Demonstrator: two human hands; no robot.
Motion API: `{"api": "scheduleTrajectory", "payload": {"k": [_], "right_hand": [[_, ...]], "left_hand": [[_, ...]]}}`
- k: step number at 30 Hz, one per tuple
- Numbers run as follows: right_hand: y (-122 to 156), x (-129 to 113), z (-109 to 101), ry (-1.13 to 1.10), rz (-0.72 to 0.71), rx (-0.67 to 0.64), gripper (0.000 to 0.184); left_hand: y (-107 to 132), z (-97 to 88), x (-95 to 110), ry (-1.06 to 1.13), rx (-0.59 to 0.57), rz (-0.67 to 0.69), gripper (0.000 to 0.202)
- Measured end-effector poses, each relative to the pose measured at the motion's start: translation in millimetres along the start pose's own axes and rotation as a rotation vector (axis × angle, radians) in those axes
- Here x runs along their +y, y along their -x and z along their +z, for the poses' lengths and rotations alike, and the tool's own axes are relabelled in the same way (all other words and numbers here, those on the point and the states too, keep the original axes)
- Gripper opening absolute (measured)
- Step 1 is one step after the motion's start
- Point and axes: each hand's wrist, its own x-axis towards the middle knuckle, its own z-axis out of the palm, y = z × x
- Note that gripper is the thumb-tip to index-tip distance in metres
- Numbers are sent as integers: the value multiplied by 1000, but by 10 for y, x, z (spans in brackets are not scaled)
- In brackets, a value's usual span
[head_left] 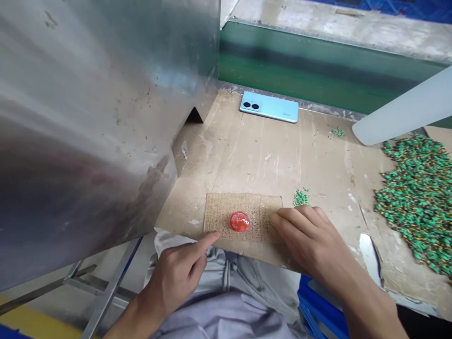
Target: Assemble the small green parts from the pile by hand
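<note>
Lying flat near the front edge of the cardboard-covered table [268, 160], a brown textured pad [259, 209] runs its long axis left to right, parallel with that edge. A round red disc [239, 221] sits on its near half, a little left of centre; being round, it points no way. The left hand [176, 278] has its index finger stretched out to touch the pad's near left corner, the other fingers folded into the palm and gripping nothing that shows. The right hand [310, 240] lies palm down, fingers together and pointing left, their tips on the pad's right end. Just beyond it is a small cluster of green bits [301, 197]; a big green pile [416, 193] spreads to the right. Farther back a pale blue phone [269, 107] lies face down, lenses leftward. A metal housing [88, 117] fills the left.
</note>
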Motion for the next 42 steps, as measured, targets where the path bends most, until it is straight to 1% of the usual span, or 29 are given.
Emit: {"api": "scheduleTrajectory", "payload": {"k": [2,7,12,15,19,29,36,42], "right_hand": [[9,-9,2,-49,39,10,15],[-35,-1,2,-263,202,46,8],[-119,69,54,-277,258,26,12],[-151,110,99,-241,251,26,12],[-163,139,136,-203,236,60,10],[-159,152,141,-115,204,142,6],[-197,152,123,-62,149,101,10],[-206,170,84,-32,150,112,9]], "left_hand": [[5,9,-5,16,-1,-3,46],[14,39,-22,45,4,-7,47],[10,49,-36,58,21,14,47],[12,44,-41,57,22,17,48],[25,42,-45,66,21,15,48],[50,68,-67,88,5,11,51],[45,57,-65,86,9,22,50],[54,59,-62,92,5,6,50]]}}
